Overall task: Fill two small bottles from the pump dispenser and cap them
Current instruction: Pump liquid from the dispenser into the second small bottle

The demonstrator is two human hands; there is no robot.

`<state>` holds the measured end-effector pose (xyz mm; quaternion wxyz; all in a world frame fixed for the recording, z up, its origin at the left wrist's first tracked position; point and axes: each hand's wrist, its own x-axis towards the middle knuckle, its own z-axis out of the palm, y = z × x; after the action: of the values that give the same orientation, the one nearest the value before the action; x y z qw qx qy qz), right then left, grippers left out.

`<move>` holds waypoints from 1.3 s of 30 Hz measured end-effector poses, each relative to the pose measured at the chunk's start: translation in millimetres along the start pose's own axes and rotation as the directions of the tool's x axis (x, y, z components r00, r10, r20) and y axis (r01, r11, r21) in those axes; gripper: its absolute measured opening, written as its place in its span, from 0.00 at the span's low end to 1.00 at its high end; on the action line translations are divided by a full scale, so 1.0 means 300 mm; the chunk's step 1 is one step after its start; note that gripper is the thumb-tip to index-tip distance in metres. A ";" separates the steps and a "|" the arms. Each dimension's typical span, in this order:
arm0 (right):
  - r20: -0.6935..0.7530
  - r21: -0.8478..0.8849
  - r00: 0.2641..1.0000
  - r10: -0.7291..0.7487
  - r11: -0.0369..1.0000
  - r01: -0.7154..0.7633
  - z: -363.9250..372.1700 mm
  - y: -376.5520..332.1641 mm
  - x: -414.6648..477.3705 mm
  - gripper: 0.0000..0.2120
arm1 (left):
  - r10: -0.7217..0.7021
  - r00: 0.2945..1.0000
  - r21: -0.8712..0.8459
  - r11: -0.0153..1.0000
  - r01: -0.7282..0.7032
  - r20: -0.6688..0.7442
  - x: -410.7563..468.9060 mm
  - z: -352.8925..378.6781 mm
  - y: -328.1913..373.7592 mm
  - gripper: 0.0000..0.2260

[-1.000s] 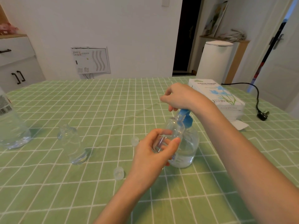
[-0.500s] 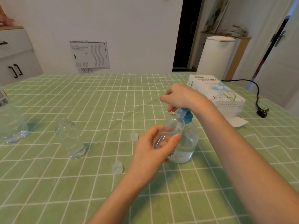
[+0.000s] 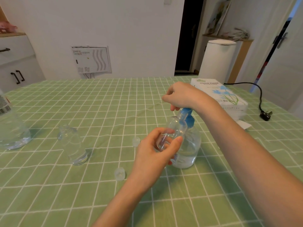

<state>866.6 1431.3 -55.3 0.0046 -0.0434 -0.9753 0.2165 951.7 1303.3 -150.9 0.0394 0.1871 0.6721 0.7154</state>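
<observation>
Left hand gripped a small bottle, thumb and fingers curled round its lower half. Bottle was tilted, mouth up against the blue pump head. My right hand sat on top of that pump head, fingers curled down over it. Dispenser stood upright on the green checked tabletop, just behind my left hand, with clear liquid in its lower part. How much was in the held bottle, I couldn't tell through the clear plastic. Second bottle stood upright and uncapped, well to the left. Far cap lay loose just left of the dispenser, near cap beside my left wrist. Big bottle was cut off at the left edge. Tissue box lay behind my right arm, black plug right of it.
</observation>
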 end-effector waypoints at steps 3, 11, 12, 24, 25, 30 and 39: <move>0.022 -0.006 1.000 0.002 1.000 -0.001 0.008 -0.003 0.003 0.18 | -0.002 1.000 -0.001 1.000 0.002 -0.002 0.003 0.000 0.001 0.06; 0.037 -0.046 0.999 0.010 0.999 -0.008 0.036 0.016 0.001 0.18 | -0.004 1.000 0.013 1.000 0.004 0.001 -0.004 0.000 -0.006 0.06; 0.040 -0.045 0.999 0.010 0.999 -0.009 0.039 0.017 0.001 0.18 | -0.005 1.000 0.014 1.000 0.005 -0.001 -0.004 -0.001 -0.008 0.06; -0.019 0.003 1.000 0.001 1.000 0.000 0.008 0.002 0.002 0.18 | -0.007 1.000 0.002 1.000 0.007 0.001 0.000 0.000 0.000 0.07; -0.014 -0.002 1.000 0.001 1.000 -0.001 0.006 -0.001 0.003 0.18 | -0.007 1.000 0.001 1.000 0.007 0.001 0.001 0.000 0.002 0.07; 0.006 -0.022 1.000 0.004 1.000 -0.004 0.011 -0.001 0.003 0.17 | -0.015 1.000 0.000 1.000 0.015 -0.004 0.001 0.001 0.004 0.08; 0.008 -0.024 1.000 0.017 1.000 -0.017 0.040 0.015 -0.003 0.18 | -0.042 0.999 0.001 0.999 0.042 -0.009 -0.004 0.003 -0.007 0.07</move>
<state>867.6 1430.3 -68.0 -0.0019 -0.0510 -0.9775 0.2049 952.8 1304.1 -153.3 0.0515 0.1695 0.6764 0.7149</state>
